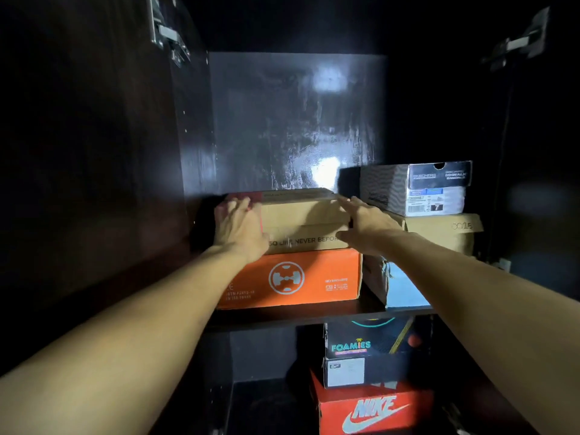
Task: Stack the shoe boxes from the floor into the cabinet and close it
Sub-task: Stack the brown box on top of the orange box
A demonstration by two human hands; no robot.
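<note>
Nearest, at six o'clock, a red Nike box sits low in the dark cabinet, with a black Foamies box stacked on it; above them runs the dark shelf, and on it at the centre rests an orange box, with a blue-sided box just beside it toward three o'clock.

On the orange box lies the brown cardboard box; the left hand presses its nine-o'clock end with fingers spread and fairly straight over a red patch at that corner; the right hand lies wide against its three-o'clock end, fingers straight and pointing toward eleven o'clock, thumb low on the front face.

Toward two o'clock a second tan box carries a grey Skechers box; farthest, at twelve o'clock, the glossy back panel catches glare; hinges show at eleven and one o'clock.
</note>
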